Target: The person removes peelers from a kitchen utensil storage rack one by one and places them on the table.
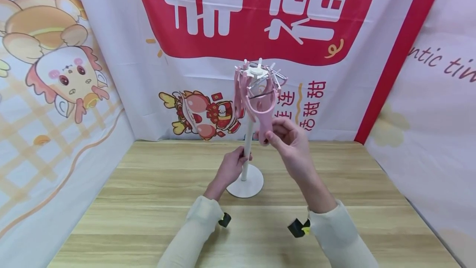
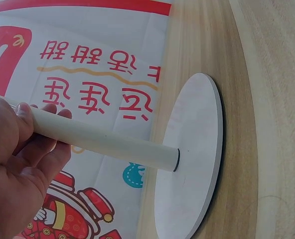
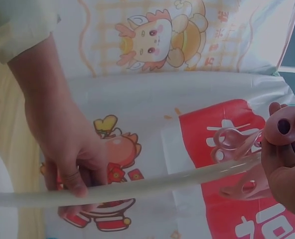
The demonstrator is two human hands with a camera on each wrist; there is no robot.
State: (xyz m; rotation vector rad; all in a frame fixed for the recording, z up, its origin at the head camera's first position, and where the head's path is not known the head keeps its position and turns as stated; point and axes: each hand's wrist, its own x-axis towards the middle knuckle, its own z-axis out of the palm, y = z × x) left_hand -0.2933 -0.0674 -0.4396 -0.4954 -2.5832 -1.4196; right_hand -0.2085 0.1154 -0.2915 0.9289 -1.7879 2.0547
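Left hand (image 1: 231, 168): I see it wrapped round the white stand pole (image 1: 247, 152), low down, above the round base (image 1: 245, 185) on the wooden table (image 1: 148, 202)
Right hand (image 1: 291, 142): I see it pinching a pink clip (image 1: 265, 115) that hangs from the stand's top
Clips: a pink cluster around the hub

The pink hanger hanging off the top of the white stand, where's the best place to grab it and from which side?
Grip the pink hanger by its narrow bottom end, coming from the right, as the right hand does. That end hangs free below the crowded top, while the left hand steadies the white pole.
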